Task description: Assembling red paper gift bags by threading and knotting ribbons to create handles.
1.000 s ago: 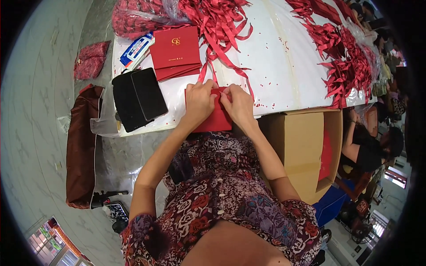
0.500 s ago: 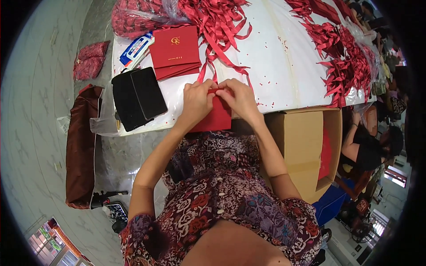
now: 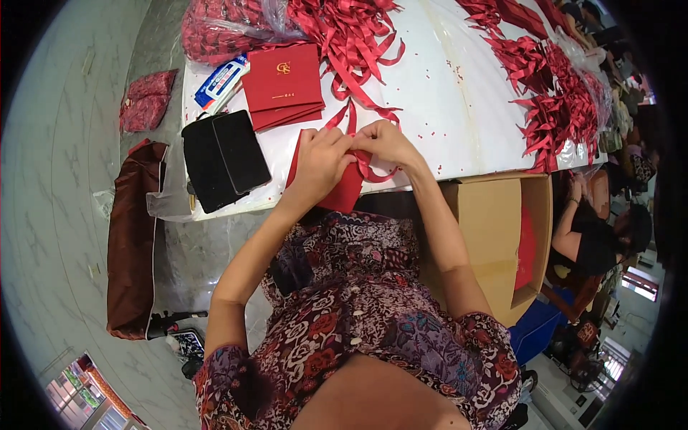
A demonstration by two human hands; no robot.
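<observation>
A flat red paper piece [image 3: 345, 190], a bag or folder I cannot tell which, lies at the near table edge, tilted and partly hidden by my fingers. My left hand [image 3: 324, 163] is closed on its upper part, back of the hand upward. At its top edge my right hand [image 3: 388, 142] pinches a red ribbon [image 3: 375, 177], which loops down beside the paper. The fingertips of both hands meet there, and the exact grip is hidden. Just beyond lies a stack of red paper pieces [image 3: 284, 77] with gold print on top.
A pile of red ribbons [image 3: 349, 36] lies at the back, more ribbon bundles [image 3: 555, 100] at the right. Left are a black pouch [image 3: 224, 159] and a blue-white packet [image 3: 221, 82]. An open cardboard box [image 3: 489, 240] stands at my right. A person [image 3: 595, 233] sits beyond it.
The red paper has turned and tilted, and my left hand has come over it. My right hand has shifted slightly right; a ribbon loop now hangs below it.
</observation>
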